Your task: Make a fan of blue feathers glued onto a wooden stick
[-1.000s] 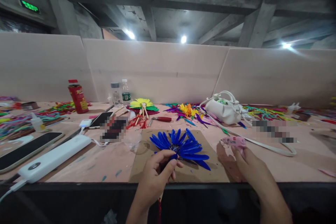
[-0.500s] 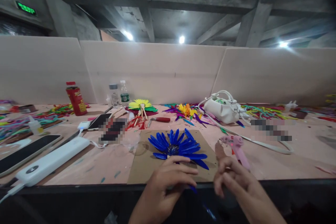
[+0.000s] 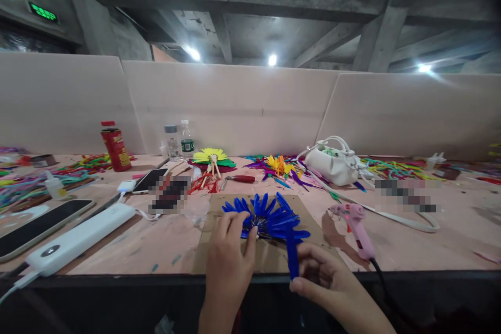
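A round fan of blue feathers point(image 3: 270, 214) lies on a brown cardboard sheet point(image 3: 207, 250). My left hand point(image 3: 229, 245) rests over the fan's left side, thumb and fingers apart, fingertips touching the feathers near the centre. Upright between the thumb and fingers of my right hand point(image 3: 324, 276) is a single blue feather point(image 3: 291, 253), at the fan's lower right. To the right, a pink glue gun point(image 3: 358, 227) stands on the table with its cord hanging over the front edge.
A white power bank point(image 3: 80, 240) and a phone point(image 3: 43, 227) lie at the left. Behind are a red bottle point(image 3: 116, 148), clear bottles, a yellow feather piece point(image 3: 213, 156), a red-handled tool point(image 3: 240, 179), an orange feather piece point(image 3: 279, 164) and a white bag point(image 3: 332, 164).
My left hand has moved left and up onto the fan, its fingers spreading. My right hand has come left from in front of the glue gun and now holds up a blue feather.
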Action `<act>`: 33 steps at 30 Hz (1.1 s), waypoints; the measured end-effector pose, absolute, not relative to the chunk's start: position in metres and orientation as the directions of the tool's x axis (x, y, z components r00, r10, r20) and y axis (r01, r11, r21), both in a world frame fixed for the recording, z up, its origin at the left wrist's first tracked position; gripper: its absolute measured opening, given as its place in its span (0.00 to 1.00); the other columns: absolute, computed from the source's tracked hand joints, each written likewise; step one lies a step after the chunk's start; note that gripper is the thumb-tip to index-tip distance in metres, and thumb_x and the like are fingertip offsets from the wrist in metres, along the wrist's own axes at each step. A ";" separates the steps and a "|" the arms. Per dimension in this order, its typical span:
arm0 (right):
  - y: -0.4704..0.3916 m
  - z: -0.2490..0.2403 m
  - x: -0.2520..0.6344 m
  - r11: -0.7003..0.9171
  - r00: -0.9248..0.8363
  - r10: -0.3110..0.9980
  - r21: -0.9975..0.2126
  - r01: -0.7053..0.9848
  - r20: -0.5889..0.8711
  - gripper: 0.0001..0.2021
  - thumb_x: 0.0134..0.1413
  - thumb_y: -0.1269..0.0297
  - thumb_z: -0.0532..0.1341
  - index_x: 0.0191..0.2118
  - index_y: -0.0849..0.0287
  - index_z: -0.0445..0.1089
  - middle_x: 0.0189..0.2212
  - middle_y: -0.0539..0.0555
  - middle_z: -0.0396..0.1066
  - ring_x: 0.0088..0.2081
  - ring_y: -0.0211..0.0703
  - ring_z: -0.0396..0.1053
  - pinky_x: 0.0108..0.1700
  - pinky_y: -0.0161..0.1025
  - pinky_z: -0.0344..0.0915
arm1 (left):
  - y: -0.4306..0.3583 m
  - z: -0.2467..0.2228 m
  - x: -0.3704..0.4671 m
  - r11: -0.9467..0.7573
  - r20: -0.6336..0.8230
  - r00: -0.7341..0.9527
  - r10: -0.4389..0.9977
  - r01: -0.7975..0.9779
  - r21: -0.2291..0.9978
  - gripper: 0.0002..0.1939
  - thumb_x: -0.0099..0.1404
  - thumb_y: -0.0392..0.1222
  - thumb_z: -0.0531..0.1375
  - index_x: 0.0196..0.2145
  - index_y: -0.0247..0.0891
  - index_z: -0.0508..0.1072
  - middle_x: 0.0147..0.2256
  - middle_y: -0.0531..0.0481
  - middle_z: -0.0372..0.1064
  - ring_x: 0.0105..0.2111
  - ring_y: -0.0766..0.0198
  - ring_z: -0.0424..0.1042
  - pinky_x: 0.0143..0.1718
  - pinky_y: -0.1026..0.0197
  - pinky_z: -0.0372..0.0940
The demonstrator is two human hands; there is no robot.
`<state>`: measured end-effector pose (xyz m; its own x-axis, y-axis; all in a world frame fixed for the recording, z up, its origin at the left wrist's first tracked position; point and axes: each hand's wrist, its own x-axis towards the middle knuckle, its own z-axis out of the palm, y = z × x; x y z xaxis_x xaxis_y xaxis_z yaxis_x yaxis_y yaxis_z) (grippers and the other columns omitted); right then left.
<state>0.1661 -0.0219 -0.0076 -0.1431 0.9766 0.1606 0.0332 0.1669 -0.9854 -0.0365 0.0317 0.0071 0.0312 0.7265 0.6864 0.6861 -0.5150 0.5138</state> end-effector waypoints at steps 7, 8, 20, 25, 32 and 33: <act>-0.032 -0.009 0.182 0.175 -0.261 0.945 -0.979 -0.103 0.196 0.15 0.61 0.48 0.67 0.42 0.54 0.76 0.34 0.54 0.80 0.37 0.45 0.77 0.45 0.41 0.70 | 0.040 0.004 -0.030 -0.294 0.517 0.102 0.850 0.906 0.304 0.08 0.68 0.44 0.60 0.40 0.38 0.73 0.40 0.39 0.72 0.45 0.41 0.71 0.44 0.44 0.65; -0.032 -0.011 0.183 0.207 -0.264 0.935 -0.969 -0.135 0.236 0.14 0.61 0.48 0.67 0.41 0.54 0.76 0.33 0.53 0.80 0.36 0.44 0.77 0.44 0.40 0.70 | 0.039 0.005 -0.029 -0.287 0.500 0.100 0.860 0.905 0.314 0.07 0.68 0.42 0.60 0.42 0.38 0.73 0.40 0.40 0.73 0.45 0.41 0.72 0.43 0.46 0.65; -0.037 0.003 0.175 0.242 -0.061 0.961 -0.925 -0.292 0.271 0.17 0.54 0.48 0.72 0.39 0.55 0.72 0.24 0.51 0.77 0.25 0.38 0.73 0.28 0.31 0.65 | 0.039 -0.007 -0.042 -0.360 0.364 -0.044 0.931 0.074 0.930 0.46 0.67 0.45 0.64 0.73 0.43 0.43 0.33 0.54 0.72 0.34 0.60 0.75 0.38 0.58 0.69; -0.049 0.032 0.173 0.188 -0.127 0.966 -0.946 -0.264 0.227 0.15 0.58 0.49 0.70 0.36 0.55 0.72 0.31 0.54 0.78 0.24 0.38 0.75 0.20 0.27 0.62 | 0.031 0.000 -0.049 -0.291 0.303 0.090 0.949 -0.122 0.949 0.55 0.64 0.42 0.68 0.75 0.46 0.35 0.29 0.59 0.68 0.29 0.65 0.71 0.33 0.63 0.65; -0.050 0.067 0.175 0.342 -0.008 0.940 -0.939 -0.049 0.342 0.11 0.58 0.52 0.70 0.38 0.53 0.76 0.27 0.51 0.75 0.21 0.36 0.71 0.18 0.26 0.66 | 0.030 0.000 -0.054 -0.238 0.248 0.138 0.959 -0.090 0.967 0.50 0.60 0.42 0.70 0.72 0.39 0.49 0.31 0.57 0.68 0.29 0.65 0.69 0.32 0.63 0.63; -0.046 0.071 0.174 0.374 -0.021 0.927 -0.927 -0.007 0.374 0.10 0.60 0.53 0.70 0.39 0.53 0.76 0.28 0.51 0.75 0.22 0.36 0.71 0.19 0.26 0.68 | 0.030 0.001 -0.054 -0.235 0.243 0.144 0.959 -0.067 0.970 0.46 0.59 0.43 0.70 0.69 0.38 0.54 0.32 0.56 0.68 0.30 0.65 0.68 0.31 0.63 0.62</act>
